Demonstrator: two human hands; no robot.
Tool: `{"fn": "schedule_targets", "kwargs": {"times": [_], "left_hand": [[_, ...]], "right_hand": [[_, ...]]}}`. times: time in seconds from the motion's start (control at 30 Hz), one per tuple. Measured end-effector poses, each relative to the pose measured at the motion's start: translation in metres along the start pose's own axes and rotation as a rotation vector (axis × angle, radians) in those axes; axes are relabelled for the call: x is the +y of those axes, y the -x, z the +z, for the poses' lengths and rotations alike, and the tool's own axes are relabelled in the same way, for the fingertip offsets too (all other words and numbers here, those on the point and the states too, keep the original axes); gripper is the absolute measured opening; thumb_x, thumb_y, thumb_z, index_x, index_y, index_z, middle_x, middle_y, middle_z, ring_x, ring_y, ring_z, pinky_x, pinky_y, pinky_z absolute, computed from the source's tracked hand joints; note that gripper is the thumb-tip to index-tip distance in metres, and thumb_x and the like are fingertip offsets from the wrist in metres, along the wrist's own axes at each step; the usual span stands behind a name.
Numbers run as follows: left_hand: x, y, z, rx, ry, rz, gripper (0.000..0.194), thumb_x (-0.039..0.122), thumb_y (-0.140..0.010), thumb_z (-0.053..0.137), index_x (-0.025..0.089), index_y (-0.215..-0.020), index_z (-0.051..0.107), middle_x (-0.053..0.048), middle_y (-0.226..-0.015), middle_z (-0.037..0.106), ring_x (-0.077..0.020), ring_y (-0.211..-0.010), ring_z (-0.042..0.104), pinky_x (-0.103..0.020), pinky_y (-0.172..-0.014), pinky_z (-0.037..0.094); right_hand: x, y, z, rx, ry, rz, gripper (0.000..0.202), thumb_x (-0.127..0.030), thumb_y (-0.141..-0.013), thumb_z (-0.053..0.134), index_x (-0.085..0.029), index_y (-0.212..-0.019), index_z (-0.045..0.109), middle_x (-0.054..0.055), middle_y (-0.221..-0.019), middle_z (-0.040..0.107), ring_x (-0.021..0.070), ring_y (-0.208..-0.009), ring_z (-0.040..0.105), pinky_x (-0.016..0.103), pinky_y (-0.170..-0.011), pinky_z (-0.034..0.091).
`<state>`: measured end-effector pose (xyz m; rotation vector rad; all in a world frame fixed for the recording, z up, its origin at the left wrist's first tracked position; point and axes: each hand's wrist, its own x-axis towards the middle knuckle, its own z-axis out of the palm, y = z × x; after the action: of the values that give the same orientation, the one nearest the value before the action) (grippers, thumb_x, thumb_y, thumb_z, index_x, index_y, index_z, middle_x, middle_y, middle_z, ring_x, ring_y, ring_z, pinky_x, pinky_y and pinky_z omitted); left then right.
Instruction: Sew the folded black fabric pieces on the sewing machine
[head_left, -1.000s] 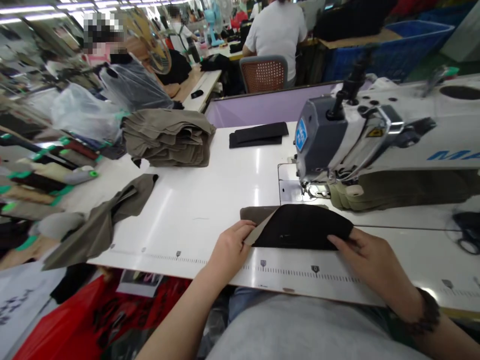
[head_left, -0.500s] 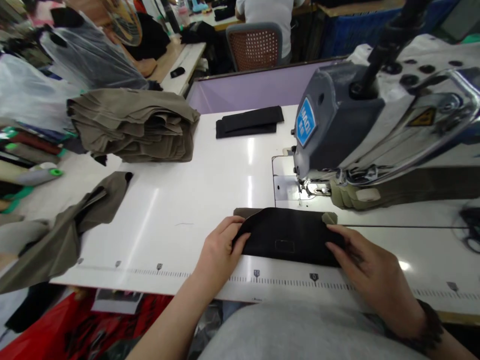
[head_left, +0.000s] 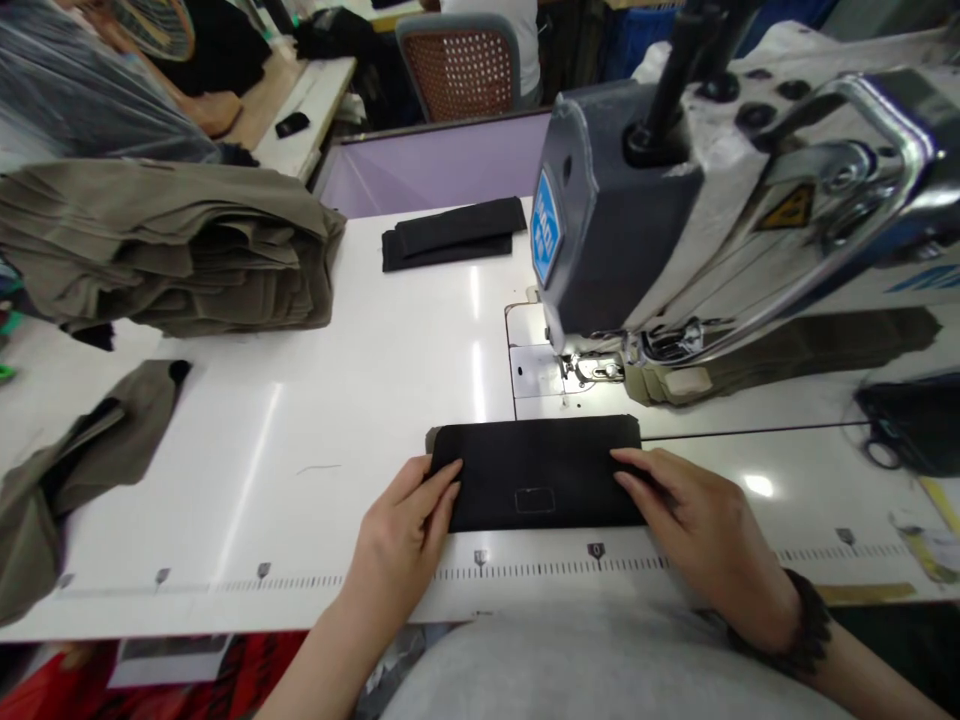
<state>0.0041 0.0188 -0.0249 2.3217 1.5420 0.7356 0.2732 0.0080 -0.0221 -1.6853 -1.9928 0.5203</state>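
Note:
A black fabric piece (head_left: 536, 460) lies flat on the white sewing table, with a small chalk-like rectangle marked near its lower edge. Olive fabric peeks out beneath its upper left corner. My left hand (head_left: 409, 525) pinches the left end between thumb and fingers. At the right end, my right hand (head_left: 694, 530) grips the edge the same way, its other fingers partly under the cloth. Just beyond the piece stands the sewing machine (head_left: 615, 220), its presser foot (head_left: 598, 368) over the metal plate. Olive fabric pieces (head_left: 810, 355) lie beside and behind the foot.
A thick stack of olive fabric (head_left: 172, 245) sits at the back left, with a loose olive piece (head_left: 112, 440) in front. Folded black strips (head_left: 454, 232) rest near the far edge. A ruler scale (head_left: 540, 568) runs along the front. A person (head_left: 529, 45) sits beyond a chair (head_left: 466, 70).
The black fabric's folded-up left side and right corner now lie flatter, covering most of the olive layer. Both hands keep hold of its ends. The view has shifted to the right.

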Motion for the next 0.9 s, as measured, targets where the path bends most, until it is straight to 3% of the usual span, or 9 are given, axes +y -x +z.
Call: {"fn": "schedule_targets", "kwargs": {"times": [0.5,0.9], "left_hand": [[-0.003,0.000,0.001,0.005,-0.010,-0.008,0.024,0.018,-0.087,0.046,0.013,-0.103,0.062,-0.007,-0.092,0.058,-0.0155,-0.081,0.060,-0.025,-0.075,0.054],[0.006,-0.004,-0.001,-0.052,0.095,-0.239,0.025,0.018,-0.084,0.049,0.015,-0.105,0.061,-0.007,-0.091,0.056,-0.0160,-0.080,0.058,-0.031,-0.074,0.054]], "right_hand": [[-0.003,-0.004,0.002,-0.008,0.010,0.024,0.023,-0.025,-0.086,0.042,-0.017,-0.097,0.061,0.005,-0.084,0.065,0.0156,-0.076,0.061,0.028,-0.068,0.050],[0.009,-0.001,0.006,0.038,0.085,-0.057,0.030,-0.039,-0.085,0.043,-0.020,-0.099,0.061,0.005,-0.086,0.067,0.0199,-0.073,0.064,0.031,-0.060,0.051]]}}
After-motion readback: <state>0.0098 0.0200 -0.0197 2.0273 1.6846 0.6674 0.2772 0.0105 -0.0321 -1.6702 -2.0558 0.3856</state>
